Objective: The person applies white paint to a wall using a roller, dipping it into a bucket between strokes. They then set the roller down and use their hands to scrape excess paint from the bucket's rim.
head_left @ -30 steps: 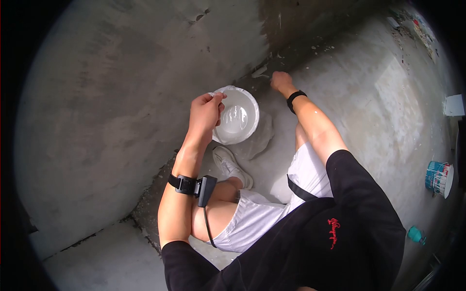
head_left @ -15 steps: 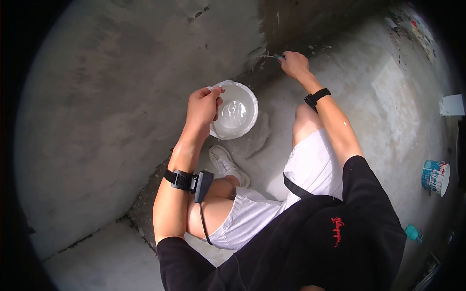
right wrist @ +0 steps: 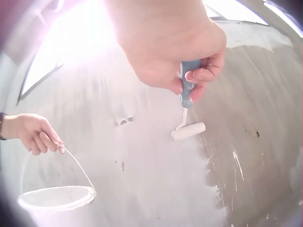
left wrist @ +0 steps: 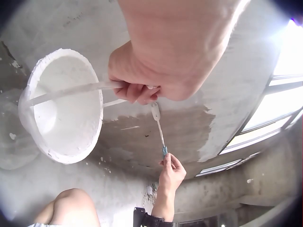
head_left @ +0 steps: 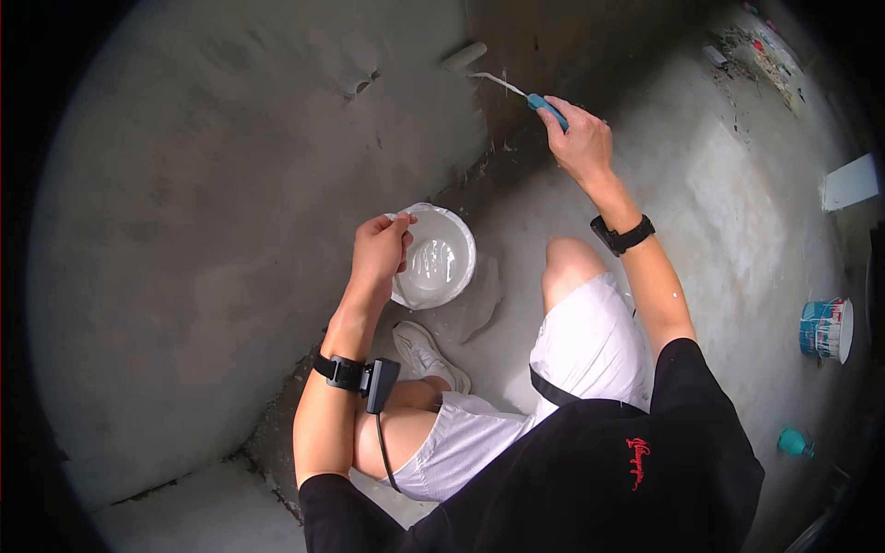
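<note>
In the head view, my left hand (head_left: 380, 249) grips the thin bail handle of a white bucket (head_left: 471, 263), which hangs below the fingers. Whitish liquid glistens inside it. The bail (left wrist: 71, 92) crosses over the bucket's mouth in the left wrist view. Up and to the right, my right hand (head_left: 583, 143) holds a small paint roller by its blue handle (head_left: 547, 109). The white roller sleeve (right wrist: 189, 131) lies against the wall in the right wrist view, near the ragged border between the pale coating and the bare brown part.
A blue and white pail (head_left: 827, 330) stands on the floor at the right, with a teal object (head_left: 794, 441) nearer me. A white panel (head_left: 850, 183) and rubble (head_left: 770, 64) lie farther off. My bent knee (head_left: 572, 263) is below the right arm.
My right hand has risen from low by the wall's foot, taking the roller up the wall. My left hand keeps hold of the bucket, which sits slightly lower in the head view.
</note>
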{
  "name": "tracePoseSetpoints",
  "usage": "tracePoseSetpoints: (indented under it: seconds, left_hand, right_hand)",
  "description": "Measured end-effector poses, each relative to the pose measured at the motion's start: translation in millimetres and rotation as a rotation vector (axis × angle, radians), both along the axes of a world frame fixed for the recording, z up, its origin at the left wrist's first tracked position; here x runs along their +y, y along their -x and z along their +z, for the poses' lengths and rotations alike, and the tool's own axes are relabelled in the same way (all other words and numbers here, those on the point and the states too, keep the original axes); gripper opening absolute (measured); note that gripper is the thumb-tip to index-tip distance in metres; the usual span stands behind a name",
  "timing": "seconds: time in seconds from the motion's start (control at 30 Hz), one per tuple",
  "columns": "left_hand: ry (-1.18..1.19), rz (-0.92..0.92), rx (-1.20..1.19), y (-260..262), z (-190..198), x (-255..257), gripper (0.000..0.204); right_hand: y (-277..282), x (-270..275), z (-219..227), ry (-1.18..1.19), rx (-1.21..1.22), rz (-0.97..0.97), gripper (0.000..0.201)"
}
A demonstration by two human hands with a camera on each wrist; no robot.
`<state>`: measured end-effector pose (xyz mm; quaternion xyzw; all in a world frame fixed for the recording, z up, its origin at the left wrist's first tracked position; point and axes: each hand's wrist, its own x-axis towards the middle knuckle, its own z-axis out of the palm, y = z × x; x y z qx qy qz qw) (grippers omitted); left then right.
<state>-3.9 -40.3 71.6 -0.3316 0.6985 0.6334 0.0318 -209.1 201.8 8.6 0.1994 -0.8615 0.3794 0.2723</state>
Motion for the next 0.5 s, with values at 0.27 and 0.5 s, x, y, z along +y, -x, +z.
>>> tracePoseSetpoints:
  seconds: [0.27, 0.5]
  left_hand:
    - [0.025, 0.004, 0.035, -0.8, 0.5, 2.1, 0.020]
    - [0.015, -0.022, 0.047, 1.0, -8.1, 1.3, 0.022]
  right_hand:
    - [6.6, -17.8, 68.3, 0.248, 0.212, -0.005, 0.025]
    - [16.5, -24.7, 104.8, 0.172, 0.191, 0.033, 0.032]
